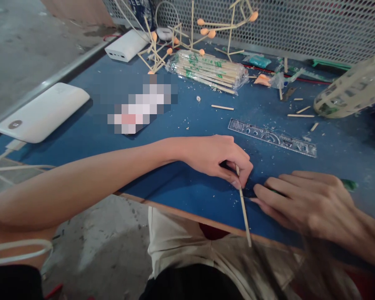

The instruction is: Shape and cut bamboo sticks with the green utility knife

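We see a deep blue table (96, 125) flecked with pale shavings, and at its nine o'clock edge a plain white power bank (43, 111), with a second white one (126, 45) up at eleven o'clock. The pale tan stick (244, 208) near six o'clock matches the bundle of sticks (211, 71) at twelve, whose clear wrapper carries green print. A clear ruler (271, 137) with white markings lies at two o'clock (its figures too small to read), and orange blobs (206, 31) dot the stick frame before a grey perforated screen (300, 25).

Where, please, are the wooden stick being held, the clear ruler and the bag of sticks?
wooden stick (244, 208), head view, on the middle of its shaft.
clear ruler (271, 137), head view, on its middle.
bag of sticks (208, 71), head view, on the bundle's middle.
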Action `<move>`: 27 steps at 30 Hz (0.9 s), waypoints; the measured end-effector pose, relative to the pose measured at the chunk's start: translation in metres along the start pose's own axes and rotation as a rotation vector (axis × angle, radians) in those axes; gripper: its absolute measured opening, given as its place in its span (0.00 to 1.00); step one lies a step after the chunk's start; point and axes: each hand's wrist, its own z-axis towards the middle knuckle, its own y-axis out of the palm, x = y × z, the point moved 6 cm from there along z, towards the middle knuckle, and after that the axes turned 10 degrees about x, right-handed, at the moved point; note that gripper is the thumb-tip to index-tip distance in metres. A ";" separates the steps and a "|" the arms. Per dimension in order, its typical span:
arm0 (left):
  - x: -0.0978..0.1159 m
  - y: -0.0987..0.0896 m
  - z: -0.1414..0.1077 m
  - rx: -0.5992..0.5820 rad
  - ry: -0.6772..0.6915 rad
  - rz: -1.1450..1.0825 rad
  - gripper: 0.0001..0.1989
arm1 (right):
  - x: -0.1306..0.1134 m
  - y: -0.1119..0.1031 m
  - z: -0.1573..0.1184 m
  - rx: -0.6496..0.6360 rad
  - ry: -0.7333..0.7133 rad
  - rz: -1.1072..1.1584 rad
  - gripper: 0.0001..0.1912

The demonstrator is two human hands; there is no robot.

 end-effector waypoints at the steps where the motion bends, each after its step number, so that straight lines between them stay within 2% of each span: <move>1: 0.000 0.000 0.000 0.002 0.002 -0.001 0.07 | 0.000 0.000 0.000 -0.001 -0.001 -0.002 0.05; 8: 0.001 -0.002 -0.001 -0.010 -0.001 -0.062 0.09 | 0.006 0.005 -0.001 -0.033 -0.035 -0.070 0.09; 13: 0.003 -0.004 -0.003 0.020 0.013 -0.051 0.08 | 0.009 0.004 0.000 0.071 -0.001 0.003 0.05; 19: 0.003 -0.003 -0.002 0.014 0.009 -0.058 0.07 | 0.003 0.002 0.007 0.104 -0.006 0.021 0.06; 27: 0.000 -0.002 -0.002 0.008 -0.015 -0.060 0.07 | 0.003 0.001 0.007 0.065 -0.018 -0.023 0.07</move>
